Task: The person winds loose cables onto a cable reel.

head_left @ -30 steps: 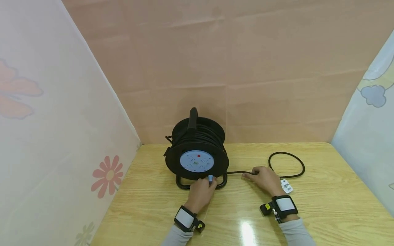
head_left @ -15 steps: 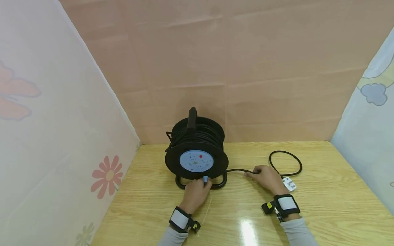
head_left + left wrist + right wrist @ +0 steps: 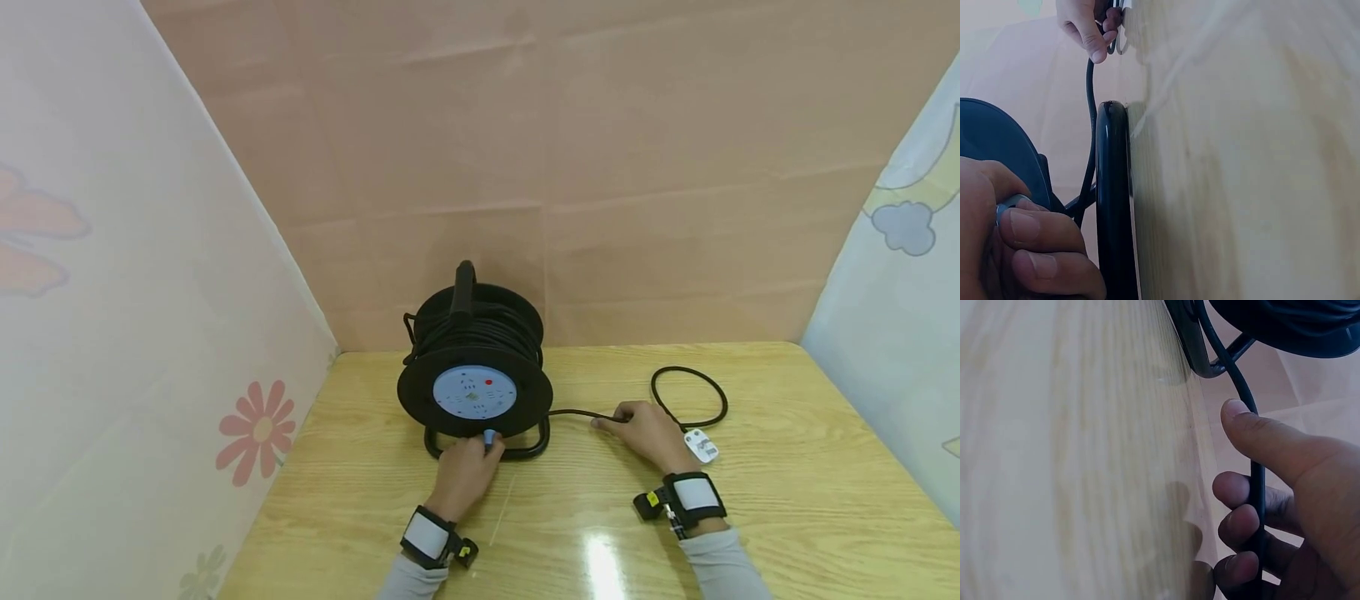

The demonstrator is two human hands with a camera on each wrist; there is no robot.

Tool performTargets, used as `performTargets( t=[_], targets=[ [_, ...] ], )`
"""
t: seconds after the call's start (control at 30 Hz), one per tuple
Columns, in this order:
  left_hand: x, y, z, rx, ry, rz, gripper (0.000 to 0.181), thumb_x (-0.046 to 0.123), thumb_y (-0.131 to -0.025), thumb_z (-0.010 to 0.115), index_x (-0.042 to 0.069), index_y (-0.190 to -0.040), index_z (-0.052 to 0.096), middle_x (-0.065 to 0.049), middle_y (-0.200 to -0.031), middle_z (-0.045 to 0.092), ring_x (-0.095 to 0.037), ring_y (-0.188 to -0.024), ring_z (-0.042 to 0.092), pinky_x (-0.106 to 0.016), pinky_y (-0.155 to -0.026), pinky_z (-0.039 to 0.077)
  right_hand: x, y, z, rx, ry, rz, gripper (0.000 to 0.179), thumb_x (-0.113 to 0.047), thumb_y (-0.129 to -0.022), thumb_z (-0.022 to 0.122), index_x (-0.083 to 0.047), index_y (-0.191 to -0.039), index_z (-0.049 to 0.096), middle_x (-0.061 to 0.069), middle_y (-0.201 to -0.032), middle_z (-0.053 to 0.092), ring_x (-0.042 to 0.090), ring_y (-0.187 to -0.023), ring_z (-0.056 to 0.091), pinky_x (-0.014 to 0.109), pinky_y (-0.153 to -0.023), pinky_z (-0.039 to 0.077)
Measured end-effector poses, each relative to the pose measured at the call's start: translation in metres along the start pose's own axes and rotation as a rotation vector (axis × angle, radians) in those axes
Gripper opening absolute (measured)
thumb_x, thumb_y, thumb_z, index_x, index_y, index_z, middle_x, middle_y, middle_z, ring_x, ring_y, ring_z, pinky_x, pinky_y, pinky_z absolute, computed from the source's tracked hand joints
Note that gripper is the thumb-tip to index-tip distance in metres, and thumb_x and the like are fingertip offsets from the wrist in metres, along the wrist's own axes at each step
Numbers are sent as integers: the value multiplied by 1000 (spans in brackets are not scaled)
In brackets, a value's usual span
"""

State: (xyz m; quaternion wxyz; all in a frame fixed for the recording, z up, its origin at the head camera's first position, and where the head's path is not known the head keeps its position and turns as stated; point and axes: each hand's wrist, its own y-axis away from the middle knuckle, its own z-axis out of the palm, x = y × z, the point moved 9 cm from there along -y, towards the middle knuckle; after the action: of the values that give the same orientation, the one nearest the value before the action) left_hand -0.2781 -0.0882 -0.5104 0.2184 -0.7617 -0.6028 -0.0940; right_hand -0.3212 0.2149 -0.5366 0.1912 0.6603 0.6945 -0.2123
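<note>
A black cable reel [image 3: 415, 396] stands on its tube frame, its blue-grey socket panel [image 3: 474, 393] facing me. My left hand [image 3: 463, 475] grips the small blue-grey crank knob [image 3: 489, 437] at the bottom of the reel's front disc; in the left wrist view the fingers [image 3: 1041, 231] curl round it. To the right, my right hand [image 3: 648, 433] holds the black cable [image 3: 573, 412] that runs out from the reel. In the right wrist view the cable [image 3: 1258, 487] passes between thumb and curled fingers. A white plug [image 3: 701, 446] lies beyond that hand.
A loop of cable [image 3: 726, 404] lies on the wooden table [image 3: 810, 500] at the right. Behind the reel stands a brown paper-covered wall [image 3: 637, 208]. Patterned side walls [image 3: 187, 250] flank the table. The reel's carry handle [image 3: 462, 296] rises at its top.
My left hand has moved left with the crank knob along the reel's lower rim, and the disc has turned. The cable loop looks slightly smaller; my right hand keeps its hold.
</note>
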Motion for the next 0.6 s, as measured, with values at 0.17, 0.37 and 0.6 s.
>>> performTargets(
  t=[0.17, 0.37, 0.6],
  targets=[
    [-4, 0, -3, 5, 10, -14, 49, 40, -101, 41, 23, -55, 38, 7, -51, 33, -15, -48, 44, -33, -42, 35, 3, -1, 2, -10, -7, 29, 50, -70, -77, 63, -20, -82, 68, -3, -68, 59, 16, -59, 49, 32, -53, 38],
    [-8, 1, -5, 15, 6, -28, 49, 40, -101, 41, 23, -55, 38, 7, -51, 32, -14, -47, 43, -32, -40, 34, 4, -1, 1, -11, -6, 20, 52, -70, -77, 63, -19, -85, 69, -2, -73, 62, 16, -62, 50, 32, -54, 39],
    [-11, 3, -12, 63, 12, -21, 50, 37, -99, 46, 23, -52, 38, 8, -50, 31, -14, -45, 42, -33, -40, 35, 9, 0, -4, 4, 24, 22, 52, -72, -76, 63, -21, -86, 70, -2, -80, 65, 16, -65, 52, 33, -55, 41]
  ],
)
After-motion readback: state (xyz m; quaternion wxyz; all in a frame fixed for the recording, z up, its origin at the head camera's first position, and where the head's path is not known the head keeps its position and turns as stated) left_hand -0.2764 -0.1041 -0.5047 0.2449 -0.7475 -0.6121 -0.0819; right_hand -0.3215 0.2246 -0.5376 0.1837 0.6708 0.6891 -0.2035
